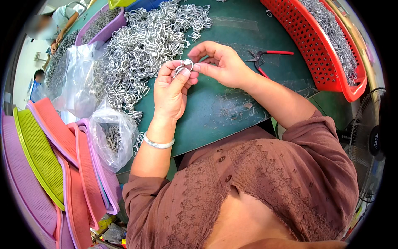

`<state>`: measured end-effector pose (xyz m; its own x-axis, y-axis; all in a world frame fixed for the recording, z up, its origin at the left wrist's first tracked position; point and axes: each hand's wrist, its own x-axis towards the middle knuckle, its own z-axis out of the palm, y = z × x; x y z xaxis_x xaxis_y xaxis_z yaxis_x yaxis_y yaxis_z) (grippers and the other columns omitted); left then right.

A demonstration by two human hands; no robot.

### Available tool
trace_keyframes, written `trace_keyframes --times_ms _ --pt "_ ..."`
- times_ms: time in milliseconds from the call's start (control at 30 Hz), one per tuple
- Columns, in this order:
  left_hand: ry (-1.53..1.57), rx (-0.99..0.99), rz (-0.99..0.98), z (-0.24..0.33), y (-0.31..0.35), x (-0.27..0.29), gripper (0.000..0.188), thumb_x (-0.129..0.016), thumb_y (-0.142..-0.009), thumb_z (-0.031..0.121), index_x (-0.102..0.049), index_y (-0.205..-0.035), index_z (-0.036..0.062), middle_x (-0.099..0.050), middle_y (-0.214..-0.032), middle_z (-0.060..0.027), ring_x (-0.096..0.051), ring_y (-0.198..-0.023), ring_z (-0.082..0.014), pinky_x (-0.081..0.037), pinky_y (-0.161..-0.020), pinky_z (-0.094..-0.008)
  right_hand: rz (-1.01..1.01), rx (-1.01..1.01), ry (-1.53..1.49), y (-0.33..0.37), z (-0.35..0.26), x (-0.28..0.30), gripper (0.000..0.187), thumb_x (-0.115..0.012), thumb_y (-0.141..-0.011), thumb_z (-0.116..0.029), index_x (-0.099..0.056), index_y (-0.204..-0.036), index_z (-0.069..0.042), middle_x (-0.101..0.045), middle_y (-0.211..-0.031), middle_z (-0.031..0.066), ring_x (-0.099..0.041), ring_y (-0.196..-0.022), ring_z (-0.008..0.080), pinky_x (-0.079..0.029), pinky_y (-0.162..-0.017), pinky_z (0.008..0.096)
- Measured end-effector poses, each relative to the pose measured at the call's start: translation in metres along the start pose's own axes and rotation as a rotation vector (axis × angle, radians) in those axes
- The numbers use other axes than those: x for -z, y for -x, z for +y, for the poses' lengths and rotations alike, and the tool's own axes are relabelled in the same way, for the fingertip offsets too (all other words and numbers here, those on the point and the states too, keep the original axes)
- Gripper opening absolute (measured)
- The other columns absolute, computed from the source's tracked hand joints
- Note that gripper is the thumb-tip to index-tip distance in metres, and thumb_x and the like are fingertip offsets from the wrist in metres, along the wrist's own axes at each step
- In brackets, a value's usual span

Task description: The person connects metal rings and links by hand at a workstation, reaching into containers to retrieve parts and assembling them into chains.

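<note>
Between its thumb and fingers my left hand point(171, 93) pinches a few small silver metal rings point(188, 63), held above the table. My right hand point(226, 66) comes in from the right. Its thumb tip is at the edge of the rings, and its curled fingers stay apart from the thumb. Just beyond both hands, a large heap of similar metal rings point(143, 45) spreads over the table. Red-handled cutting pliers point(259, 58) lie with jaws open to the right of my right hand.
A red perforated basket point(304, 41) full of rings stands at the right of the green table point(199, 124). At left are a clear plastic bag point(114, 137) with rings, stacked coloured baskets point(39, 153) and a purple basket point(101, 25). A fan point(365, 139) stands right; other people point(62, 23) sit far left.
</note>
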<state>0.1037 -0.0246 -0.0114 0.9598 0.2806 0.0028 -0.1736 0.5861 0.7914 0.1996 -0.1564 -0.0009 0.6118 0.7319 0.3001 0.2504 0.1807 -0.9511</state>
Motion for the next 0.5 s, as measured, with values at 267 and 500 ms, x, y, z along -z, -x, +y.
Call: trace_keyframes --times_ms 267,500 --pt "-0.283 -0.107 -0.001 -0.003 0.001 -0.005 0.02 -0.055 -0.08 -0.003 -0.048 -0.099 -0.0003 -0.057 -0.089 -0.0085 -0.059 -0.075 -0.0142 -0.05 -0.066 -0.0245 -0.061 -0.225 -0.301 -0.002 0.007 0.005 0.01 -0.057 -0.079 -0.004 -0.057 -0.087 0.002 -0.058 -0.089 0.0046 -0.055 -0.081 0.0099 -0.046 -0.072 0.0234" --pt "-0.216 -0.009 -0.036 0.002 0.002 -0.007 0.025 -0.051 -0.082 0.001 -0.047 -0.106 -0.0023 -0.056 -0.091 -0.008 -0.058 -0.077 -0.0143 -0.049 -0.067 -0.0246 0.032 -0.182 -0.282 -0.003 0.003 0.006 0.008 -0.058 -0.078 -0.004 -0.059 -0.085 0.0 -0.059 -0.089 0.004 -0.054 -0.078 0.0087 -0.044 -0.07 0.0223"
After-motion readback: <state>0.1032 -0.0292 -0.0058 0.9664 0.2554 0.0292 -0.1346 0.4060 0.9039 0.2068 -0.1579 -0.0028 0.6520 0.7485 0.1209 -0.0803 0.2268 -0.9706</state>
